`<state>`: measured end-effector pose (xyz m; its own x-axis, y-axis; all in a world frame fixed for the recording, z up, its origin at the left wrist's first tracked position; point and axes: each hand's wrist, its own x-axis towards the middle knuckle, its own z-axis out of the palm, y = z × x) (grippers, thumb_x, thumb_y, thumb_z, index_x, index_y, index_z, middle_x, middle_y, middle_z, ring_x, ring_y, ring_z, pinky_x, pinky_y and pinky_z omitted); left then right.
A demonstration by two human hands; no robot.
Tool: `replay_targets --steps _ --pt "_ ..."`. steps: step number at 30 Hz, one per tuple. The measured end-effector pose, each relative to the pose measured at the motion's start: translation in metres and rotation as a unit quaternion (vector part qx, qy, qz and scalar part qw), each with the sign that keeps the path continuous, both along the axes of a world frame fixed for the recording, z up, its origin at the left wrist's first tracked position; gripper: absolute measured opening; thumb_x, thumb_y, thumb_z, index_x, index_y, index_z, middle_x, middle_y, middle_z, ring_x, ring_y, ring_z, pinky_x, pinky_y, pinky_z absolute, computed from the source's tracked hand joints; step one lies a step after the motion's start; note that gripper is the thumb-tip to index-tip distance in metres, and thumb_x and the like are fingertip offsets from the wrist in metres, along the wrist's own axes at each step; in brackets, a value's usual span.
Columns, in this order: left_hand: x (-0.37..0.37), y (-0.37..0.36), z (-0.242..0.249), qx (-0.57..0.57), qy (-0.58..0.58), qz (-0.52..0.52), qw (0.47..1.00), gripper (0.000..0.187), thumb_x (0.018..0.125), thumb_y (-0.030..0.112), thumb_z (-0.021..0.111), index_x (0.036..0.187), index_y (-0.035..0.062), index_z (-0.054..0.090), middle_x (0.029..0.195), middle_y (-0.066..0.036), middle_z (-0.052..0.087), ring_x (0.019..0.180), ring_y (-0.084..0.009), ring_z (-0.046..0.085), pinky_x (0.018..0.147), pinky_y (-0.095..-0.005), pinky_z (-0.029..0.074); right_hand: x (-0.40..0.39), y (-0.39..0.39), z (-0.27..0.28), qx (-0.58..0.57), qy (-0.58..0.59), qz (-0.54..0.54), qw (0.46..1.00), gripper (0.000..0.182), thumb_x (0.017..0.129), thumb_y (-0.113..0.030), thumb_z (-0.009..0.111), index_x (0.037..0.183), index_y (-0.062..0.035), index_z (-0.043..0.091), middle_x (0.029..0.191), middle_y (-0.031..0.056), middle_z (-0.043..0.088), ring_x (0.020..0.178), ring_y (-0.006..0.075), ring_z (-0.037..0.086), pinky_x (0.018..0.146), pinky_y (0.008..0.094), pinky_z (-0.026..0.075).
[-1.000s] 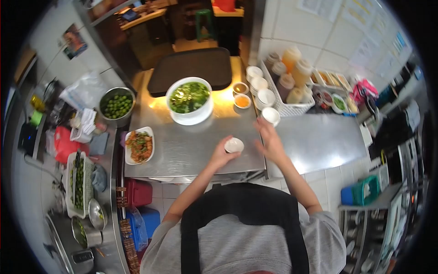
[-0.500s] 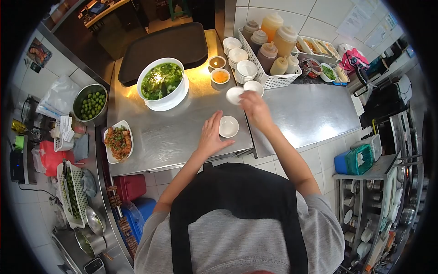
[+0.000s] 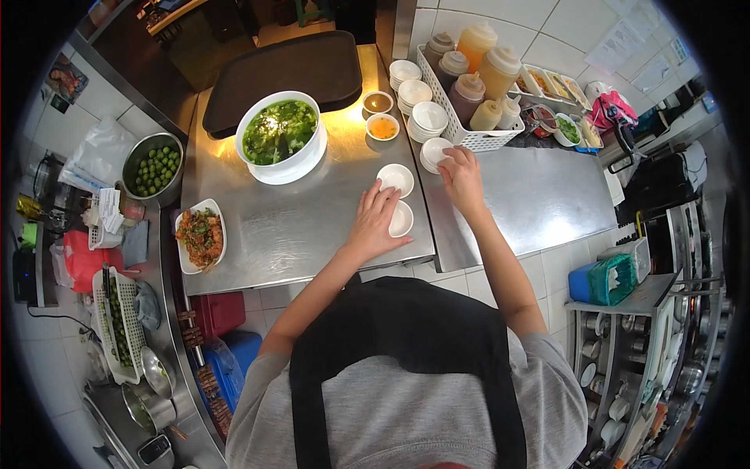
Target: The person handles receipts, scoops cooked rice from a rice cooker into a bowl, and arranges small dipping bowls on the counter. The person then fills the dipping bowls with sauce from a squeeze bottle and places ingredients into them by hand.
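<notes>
On the steel counter (image 3: pixel 305 227) two small empty white bowls stand close together, an upper bowl (image 3: pixel 396 180) and a lower bowl (image 3: pixel 401 219). My left hand (image 3: pixel 376 221) rests at their left side with its fingers apart, touching them. My right hand (image 3: pixel 462 180) pinches the rim of a white bowl (image 3: pixel 437 152) at the top of a short stack. Behind that, more stacked white bowls (image 3: pixel 430 116) line the counter edge. Two small filled bowls, one with brown sauce (image 3: pixel 378 102) and one with orange sauce (image 3: pixel 383 127), sit beyond.
A large bowl of green soup (image 3: pixel 279 134) stands before a dark tray (image 3: pixel 285 74). A dish of fried food (image 3: pixel 202 236) lies at the left. Squeeze bottles fill a white basket (image 3: pixel 476 141) at the back right. A pot of green fruit (image 3: pixel 154 168) is far left.
A second bowl now stands on the counter beside the first one. My right hand has moved from above the counter to the short stack at the right.
</notes>
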<state>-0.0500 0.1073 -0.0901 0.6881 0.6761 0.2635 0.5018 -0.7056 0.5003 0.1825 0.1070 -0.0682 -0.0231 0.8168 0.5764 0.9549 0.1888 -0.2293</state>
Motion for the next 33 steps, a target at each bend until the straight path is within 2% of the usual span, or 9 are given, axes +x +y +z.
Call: replay_targets --steps 5,12,14,18,20,23,24,29,33 --pt "0.001 -0.011 -0.007 0.016 -0.046 -0.026 0.998 0.089 0.058 0.037 0.078 0.129 0.0008 0.038 0.125 -0.015 0.040 0.129 -0.0344 0.025 0.104 -0.0526 0.024 -0.004 0.006 0.013 0.042 0.071 0.053 0.995 0.012 0.074 -0.001 0.061 0.085 -0.0008 0.057 0.098 0.0119 0.057 0.094 0.0321 0.052 0.083 0.0402 0.041" --pt "0.005 -0.030 -0.005 0.009 -0.036 -0.043 0.998 0.089 0.057 0.036 0.078 0.128 0.0000 0.039 0.126 -0.014 0.040 0.129 -0.0354 0.026 0.104 -0.0486 0.025 -0.053 0.021 -0.001 0.054 0.064 0.173 0.981 0.011 0.071 -0.001 0.061 0.079 0.0004 0.053 0.092 0.0136 0.055 0.091 0.0315 0.052 0.080 0.0380 0.043" --pt "0.005 -0.031 -0.005 -0.003 -0.034 -0.046 0.998 0.089 0.058 0.040 0.077 0.128 0.0012 0.039 0.125 -0.015 0.040 0.129 -0.0341 0.026 0.103 -0.0541 0.024 -0.060 0.026 -0.012 -0.026 0.049 0.184 0.981 0.013 0.071 0.000 0.061 0.082 0.0003 0.056 0.093 0.0127 0.056 0.091 0.0311 0.052 0.079 0.0381 0.043" --pt "0.004 -0.033 -0.001 -0.012 -0.027 -0.037 0.999 0.089 0.058 0.040 0.077 0.128 0.0017 0.039 0.126 -0.014 0.039 0.129 -0.0337 0.025 0.103 -0.0554 0.023 -0.057 0.023 -0.013 -0.029 0.057 0.192 0.979 0.017 0.071 0.000 0.061 0.088 -0.0003 0.059 0.095 0.0118 0.057 0.093 0.0309 0.052 0.079 0.0385 0.044" --pt "0.004 -0.033 0.000 -0.014 -0.021 -0.033 0.999 0.086 0.059 0.037 0.077 0.128 0.0030 0.039 0.127 -0.014 0.039 0.130 -0.0347 0.024 0.105 -0.0537 0.022 -0.054 0.011 0.009 0.034 0.113 0.122 0.986 0.022 0.072 0.000 0.059 0.094 -0.0014 0.062 0.097 0.0108 0.058 0.095 0.0306 0.052 0.079 0.0385 0.045" --pt "-0.002 -0.027 0.002 -0.041 -0.013 -0.059 0.997 0.082 0.060 0.035 0.076 0.127 0.0044 0.040 0.130 -0.014 0.038 0.132 -0.0349 0.021 0.105 -0.0544 0.021 -0.041 0.004 0.015 -0.009 0.091 0.104 0.990 0.025 0.072 0.001 0.057 0.096 -0.0021 0.063 0.098 0.0105 0.060 0.096 0.0303 0.052 0.080 0.0386 0.046" --pt "-0.005 -0.025 0.001 -0.042 -0.013 -0.062 0.997 0.082 0.060 0.035 0.076 0.127 0.0044 0.040 0.130 -0.014 0.038 0.132 -0.0349 0.021 0.105 -0.0544 0.021 -0.036 0.007 0.008 -0.018 0.040 0.127 0.991 0.028 0.072 0.001 0.055 0.099 -0.0027 0.062 0.099 0.0101 0.060 0.095 0.0300 0.053 0.080 0.0386 0.046" --pt "-0.010 -0.021 0.003 -0.030 -0.009 -0.070 0.997 0.075 0.061 0.030 0.076 0.125 0.0077 0.042 0.136 -0.014 0.034 0.133 -0.0382 0.020 0.107 -0.0477 0.024 -0.049 -0.005 0.003 -0.091 0.085 0.146 0.981 0.026 0.072 0.002 0.053 0.096 -0.0020 0.061 0.100 0.0109 0.060 0.095 0.0300 0.052 0.080 0.0387 0.046" --pt "-0.014 -0.018 -0.002 -0.044 -0.015 -0.061 0.997 0.074 0.061 0.029 0.076 0.124 0.0080 0.043 0.135 -0.016 0.035 0.132 -0.0401 0.021 0.106 -0.0456 0.026 -0.056 -0.038 -0.006 -0.095 0.099 0.163 0.977 0.026 0.073 -0.004 0.059 0.099 -0.0014 0.059 0.110 0.0143 0.055 0.101 0.0318 0.050 0.085 0.0388 0.044"
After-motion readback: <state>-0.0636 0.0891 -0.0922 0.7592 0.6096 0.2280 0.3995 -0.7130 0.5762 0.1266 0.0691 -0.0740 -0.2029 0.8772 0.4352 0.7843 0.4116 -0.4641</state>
